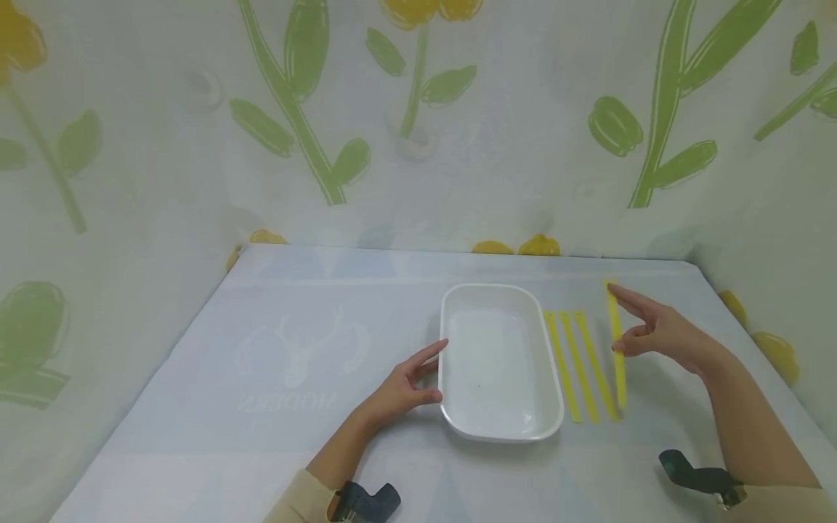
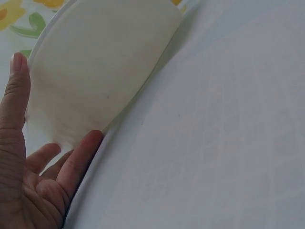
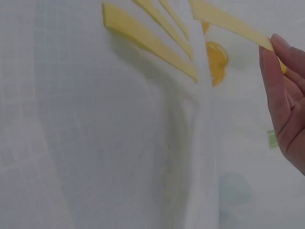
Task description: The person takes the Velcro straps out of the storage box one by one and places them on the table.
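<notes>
A white rectangular tray (image 1: pixel 500 363) with rounded corners rests on the table. My left hand (image 1: pixel 408 385) touches its left side, fingers and thumb spread apart along the wall; in the left wrist view the fingertips (image 2: pixel 93 138) lie low against the tray's pale outer wall (image 2: pixel 105 62). To the right of the tray my right hand (image 1: pixel 663 334) pinches a long flat yellow strip (image 1: pixel 615 319), lifted off the tabletop. In the right wrist view, thumb and finger hold this strip (image 3: pixel 233 24) near one end. Between the tray and that hand lie several similar yellow strips (image 1: pixel 578 367), roughly side by side.
The pale tabletop (image 1: pixel 216 421) has a faint printed deer-head pattern (image 1: pixel 301 352) at left. Behind it rises a wall covering (image 1: pixel 497 131) with green leaves and yellow flowers. Dark wrist-worn devices (image 1: pixel 696 476) sit at both sleeves.
</notes>
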Available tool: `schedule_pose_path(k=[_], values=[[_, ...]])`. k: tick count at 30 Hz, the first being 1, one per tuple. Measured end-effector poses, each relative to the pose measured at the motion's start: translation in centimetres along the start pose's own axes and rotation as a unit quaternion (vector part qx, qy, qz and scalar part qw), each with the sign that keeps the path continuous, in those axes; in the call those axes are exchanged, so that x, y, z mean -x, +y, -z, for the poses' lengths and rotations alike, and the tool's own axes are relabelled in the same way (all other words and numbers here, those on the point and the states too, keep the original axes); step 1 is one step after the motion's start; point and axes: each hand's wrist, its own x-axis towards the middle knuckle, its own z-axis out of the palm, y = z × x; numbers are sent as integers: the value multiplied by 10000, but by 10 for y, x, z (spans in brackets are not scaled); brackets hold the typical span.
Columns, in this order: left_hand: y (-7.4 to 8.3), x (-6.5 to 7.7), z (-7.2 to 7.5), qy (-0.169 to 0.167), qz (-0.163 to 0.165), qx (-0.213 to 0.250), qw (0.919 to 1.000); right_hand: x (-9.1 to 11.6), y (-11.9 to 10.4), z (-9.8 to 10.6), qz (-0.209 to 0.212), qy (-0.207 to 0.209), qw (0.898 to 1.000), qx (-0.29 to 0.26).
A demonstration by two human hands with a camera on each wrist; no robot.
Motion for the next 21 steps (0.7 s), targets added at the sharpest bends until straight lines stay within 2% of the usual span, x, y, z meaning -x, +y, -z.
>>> schedule_pose_path(k=[3,7,15,21], values=[[0,-1,0,3,-21,24,10000,3,7,0,-83,-55,9997,229],[2,0,-1,23,-32,30,10000,6,17,-1,6,-155,9999,42],[1,0,0,27,-32,45,10000,3,33,-8,440,69,9987,-233],[0,-1,0,21,-15,64,10000,-1,41,-13,344,198,9992,-78]])
